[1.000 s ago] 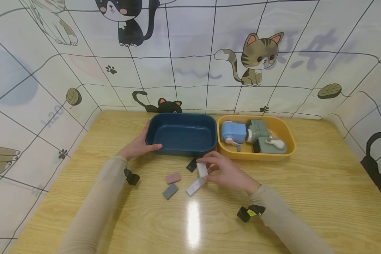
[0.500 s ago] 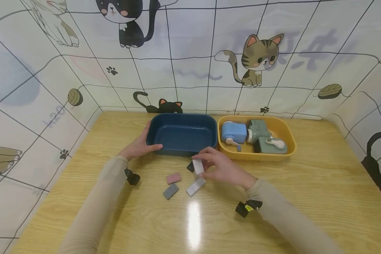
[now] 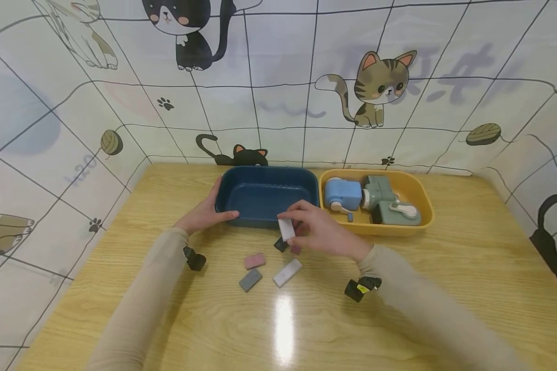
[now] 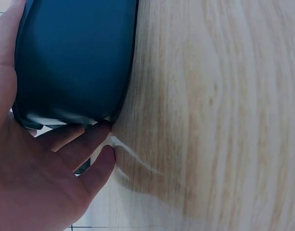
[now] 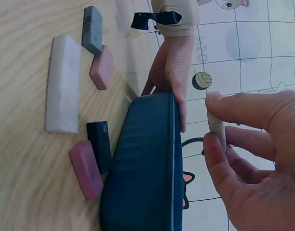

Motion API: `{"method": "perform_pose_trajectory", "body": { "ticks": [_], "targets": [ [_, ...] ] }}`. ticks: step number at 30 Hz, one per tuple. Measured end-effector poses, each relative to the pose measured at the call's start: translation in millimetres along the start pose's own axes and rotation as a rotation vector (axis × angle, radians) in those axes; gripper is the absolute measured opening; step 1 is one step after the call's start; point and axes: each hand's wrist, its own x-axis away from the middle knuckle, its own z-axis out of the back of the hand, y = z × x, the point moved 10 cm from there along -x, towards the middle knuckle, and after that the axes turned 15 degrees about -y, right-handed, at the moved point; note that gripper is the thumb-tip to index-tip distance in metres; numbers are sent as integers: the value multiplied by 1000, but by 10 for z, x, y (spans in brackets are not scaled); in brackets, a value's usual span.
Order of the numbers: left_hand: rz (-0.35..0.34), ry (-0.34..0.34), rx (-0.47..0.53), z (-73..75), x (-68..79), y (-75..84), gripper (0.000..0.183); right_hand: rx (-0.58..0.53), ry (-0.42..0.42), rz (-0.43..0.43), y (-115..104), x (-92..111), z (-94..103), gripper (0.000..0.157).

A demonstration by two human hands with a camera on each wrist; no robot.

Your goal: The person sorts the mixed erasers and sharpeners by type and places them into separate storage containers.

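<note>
In the head view my left hand (image 3: 205, 212) holds the left end of a dark blue bin (image 3: 250, 223), thumb at its front rim and fingers around the end wall. My right hand (image 3: 322, 230) pinches a small white eraser (image 3: 286, 230) between thumb and fingers, right by the bin's front rim. In the right wrist view this eraser (image 5: 216, 126) shows edge-on, raised off the table. Below lie a long white eraser (image 3: 287, 273), a grey one (image 3: 250, 280), a pink one (image 3: 254, 260), a black one (image 3: 280, 245) and a darker pink one (image 5: 86, 170).
A yellow bin (image 3: 376, 230) stands against the blue bin's right side. In it lie a blue crank sharpener (image 3: 343, 193) and two grey-green ones, one of them a sharpener (image 3: 399, 212) with a white crank. A cat-print wall sheet (image 3: 283, 103) rises behind the wooden table (image 3: 204, 324).
My right hand has lifted the small white eraser up and left from beside the long white one to the blue bin's front rim. The left hand has stayed on the bin.
</note>
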Motion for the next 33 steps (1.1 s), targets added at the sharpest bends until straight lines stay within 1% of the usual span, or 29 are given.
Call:
{"method": "perform_pose_trajectory", "body": {
  "ticks": [5,11,19,27,33],
  "targets": [
    [-13,4,-4,4,-11,6,112,34,-10,-11,-34,-43,78,48],
    [-3,7,-8,0,3,3,115,65,-24,-63,-26,-74,169,48],
    [5,15,-19,-5,-6,-18,115,44,-24,-106,107,-132,276,49],
    [-7,9,-13,-4,-1,-5,115,60,-37,-150,199,-199,388,49],
    [4,12,-6,-8,1,-8,114,57,-32,-173,268,-247,440,51]
  ]
}}
